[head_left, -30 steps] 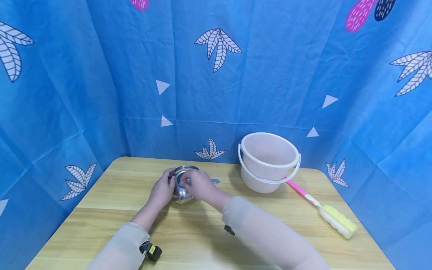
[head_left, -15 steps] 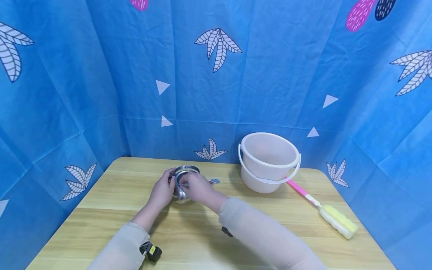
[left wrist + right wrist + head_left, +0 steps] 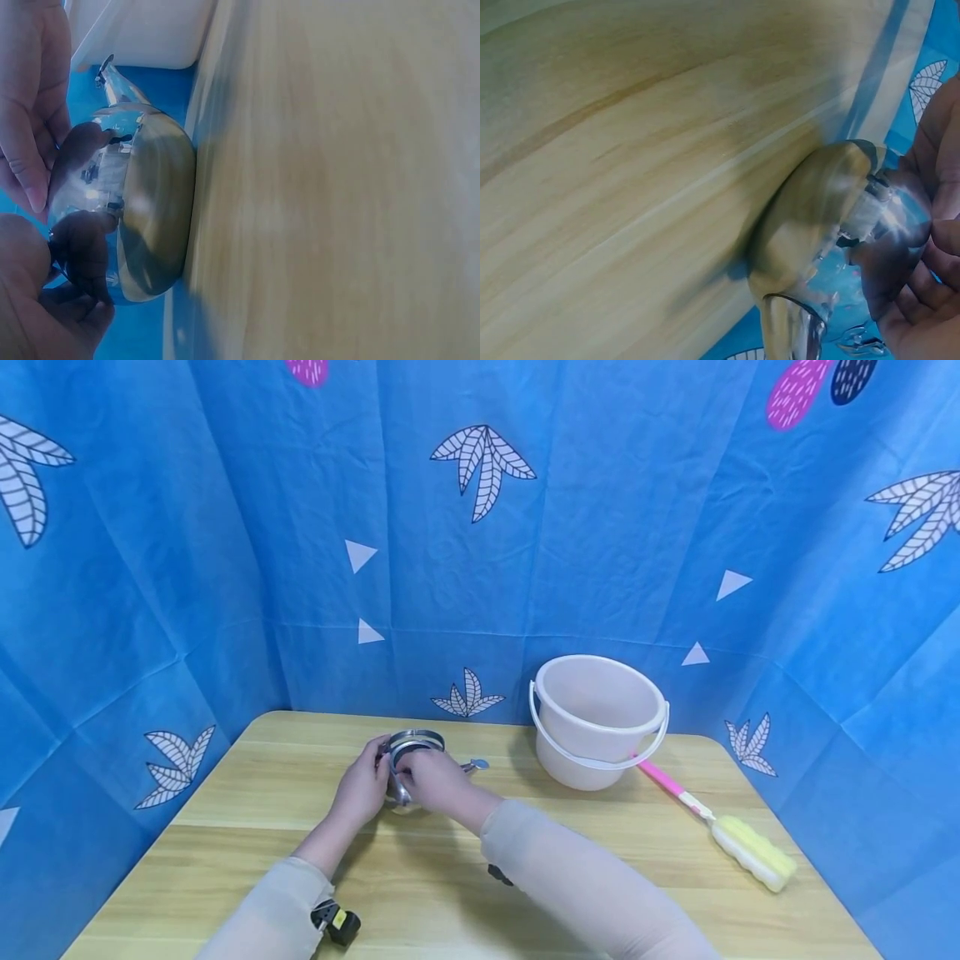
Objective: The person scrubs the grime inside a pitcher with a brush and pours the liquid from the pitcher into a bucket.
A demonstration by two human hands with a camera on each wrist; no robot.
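A shiny round metal teapot (image 3: pixel 401 795) stands on the table, its wide mouth facing up. My left hand (image 3: pixel 362 787) grips its left side near the rim; the thumb lies along the front. My right hand (image 3: pixel 435 781) reaches over the mouth with bent fingers, the fingertips hidden inside. What those fingertips hold is out of sight. The spout (image 3: pixel 476 765) points right, past my right hand. In the left wrist view the teapot's belly (image 3: pixel 154 210) sits between both hands. The right wrist view shows the spout (image 3: pixel 791 326) low and curled fingers (image 3: pixel 922 300) beside the belly.
A white bucket (image 3: pixel 573 752) with its handle down stands at the back right. Beside it lies a sponge brush with a pink handle (image 3: pixel 660 777) and yellow-white head (image 3: pixel 752 852). A blue patterned curtain (image 3: pixel 465 568) surrounds the wooden table (image 3: pixel 262 777).
My right hand has moved slightly left and deeper into the teapot's mouth. The small perforated metal piece seen at its fingertips is now hidden. My left hand and the teapot stay put.
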